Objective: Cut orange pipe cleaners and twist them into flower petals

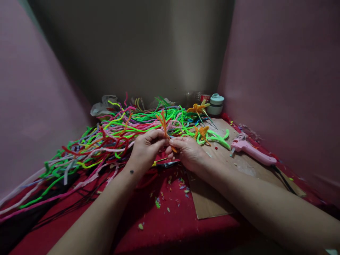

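Note:
Between my two hands is a small bundle of orange pipe cleaners (163, 122), its loose ends sticking up above the fingers and a short piece showing below. My left hand (148, 145) pinches it from the left with thumb and forefinger. From the other side my right hand (187, 150) closes thumb and fingers on its lower part. Behind both hands lies a large tangled heap of pipe cleaners (124, 127) in green, pink, red, yellow and white. An orange pipe-cleaner flower (202, 134) with green pieces (219, 138) lies just right of my right hand.
A pink glue gun (252, 151) with a black cord rests on a brown board (209, 198) at the right. More orange flowers (198, 108) stand near a pale green jar (215, 104). Fluff scraps (158, 202) dot the red cloth (148, 226). Walls close in both sides.

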`<state>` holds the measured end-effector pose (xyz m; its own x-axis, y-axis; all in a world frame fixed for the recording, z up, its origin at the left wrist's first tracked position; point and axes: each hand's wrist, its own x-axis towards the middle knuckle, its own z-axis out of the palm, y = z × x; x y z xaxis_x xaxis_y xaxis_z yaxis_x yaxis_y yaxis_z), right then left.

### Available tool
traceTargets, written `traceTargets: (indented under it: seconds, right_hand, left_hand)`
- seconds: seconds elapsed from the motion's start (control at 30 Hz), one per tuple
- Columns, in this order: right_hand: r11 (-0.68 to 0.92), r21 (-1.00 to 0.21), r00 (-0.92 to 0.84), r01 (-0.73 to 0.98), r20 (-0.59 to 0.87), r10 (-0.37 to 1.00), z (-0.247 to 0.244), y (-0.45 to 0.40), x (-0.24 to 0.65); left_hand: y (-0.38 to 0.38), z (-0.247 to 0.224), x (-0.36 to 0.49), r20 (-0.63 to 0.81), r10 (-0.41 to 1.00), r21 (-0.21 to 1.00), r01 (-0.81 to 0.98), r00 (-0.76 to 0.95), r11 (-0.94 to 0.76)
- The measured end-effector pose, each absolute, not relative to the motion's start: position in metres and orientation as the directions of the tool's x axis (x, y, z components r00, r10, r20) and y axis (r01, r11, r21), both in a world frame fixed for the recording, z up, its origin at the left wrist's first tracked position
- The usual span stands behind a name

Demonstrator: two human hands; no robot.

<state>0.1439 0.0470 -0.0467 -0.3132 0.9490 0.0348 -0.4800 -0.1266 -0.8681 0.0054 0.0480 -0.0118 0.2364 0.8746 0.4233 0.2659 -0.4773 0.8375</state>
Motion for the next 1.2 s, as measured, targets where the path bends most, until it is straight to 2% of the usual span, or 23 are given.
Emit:
traceTargets:
  seconds: [0.07,0.13,0.27,0.37,0.43,0.5,0.77,0.87,0.9,0.97,1.03,1.1,1.13,1.2]
  right_hand:
    - [-0.112,-0.877,-0.319,-0.467,0.049,0.947,-0.046,0.047,0.145]
    - [-0.112,-0.892,-0.331,-0.439,0.045,0.943,-0.045,0.048,0.145]
    - [-0.100,-0.918,-0.347,-0.383,0.043,0.937,-0.044,0.047,0.146]
    - [-0.089,-0.927,-0.373,-0.365,0.058,0.926,-0.044,0.047,0.147]
    - [-0.086,-0.927,-0.393,-0.365,0.069,0.917,-0.044,0.047,0.148]
    - [-0.084,-0.929,-0.411,-0.361,0.077,0.908,-0.044,0.047,0.149]
    - [-0.057,-0.957,-0.413,-0.285,0.069,0.908,-0.038,0.045,0.150]
    - [0.018,-0.983,-0.386,-0.180,0.088,0.918,-0.035,0.042,0.150]
    - [0.091,-0.990,-0.368,-0.109,0.125,0.921,-0.034,0.041,0.149]
    - [0.300,-0.950,-0.333,0.085,0.256,0.907,-0.035,0.038,0.149]
    - [0.506,-0.813,-0.312,0.290,0.419,0.853,-0.037,0.035,0.148]
    - [0.629,-0.636,-0.315,0.448,0.546,0.776,-0.039,0.032,0.148]
    - [0.665,-0.549,-0.326,0.506,0.592,0.737,-0.040,0.031,0.148]
    - [0.705,-0.398,-0.351,0.587,0.660,0.665,-0.042,0.028,0.148]
  left_hand:
    - [0.052,-0.013,0.002,0.607,0.735,0.619,0.400,0.303,-0.676]
    - [0.057,-0.014,-0.003,0.690,0.604,0.389,0.500,0.399,-0.774]
    - [0.062,-0.010,-0.011,0.694,0.493,0.106,0.602,0.525,-0.791]
    - [0.062,-0.005,-0.015,0.676,0.361,-0.100,0.565,0.642,-0.819]
    - [0.060,-0.003,-0.016,0.635,0.313,-0.181,0.531,0.706,-0.828]
    - [0.059,-0.001,-0.017,0.599,0.316,-0.203,0.522,0.736,-0.829]
    - [0.051,0.005,-0.018,0.500,0.430,-0.339,0.627,0.751,-0.701]
    - [0.045,0.008,-0.015,0.482,0.498,-0.249,0.657,0.721,-0.711]
    - [0.043,0.009,-0.014,0.477,0.546,-0.169,0.681,0.689,-0.712]
    - [0.039,0.011,-0.011,0.443,0.687,0.069,0.743,0.575,-0.666]
    - [0.039,0.012,-0.010,0.333,0.846,0.396,0.752,0.417,-0.527]
    - [0.041,0.012,-0.008,0.140,0.948,0.720,0.627,0.286,-0.296]
    - [0.043,0.010,-0.008,0.031,0.966,0.843,0.512,0.255,-0.163]
    - [0.047,0.008,-0.007,-0.154,0.952,0.958,0.277,0.266,0.078]
